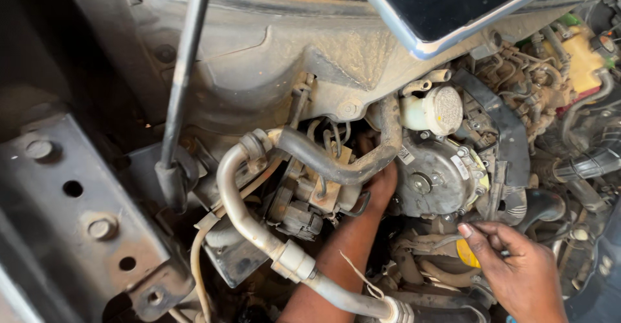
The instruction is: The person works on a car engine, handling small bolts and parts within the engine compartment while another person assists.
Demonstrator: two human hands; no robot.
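Hands work deep in a dusty engine bay. Left hand (381, 187) reaches under the curved black hose (336, 164), fingers tucked behind it, grip impossible to tell. Right hand (517, 265) hovers below the round metal housing (436, 177), fingers loosely curled, near a yellow cap (466, 255), pinching nothing visible.

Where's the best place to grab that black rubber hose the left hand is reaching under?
Probably mid-run on the black rubber hose, coming from above: that sagging stretch lies bare, while the left hand fills the space beneath and its ends tuck into fittings.
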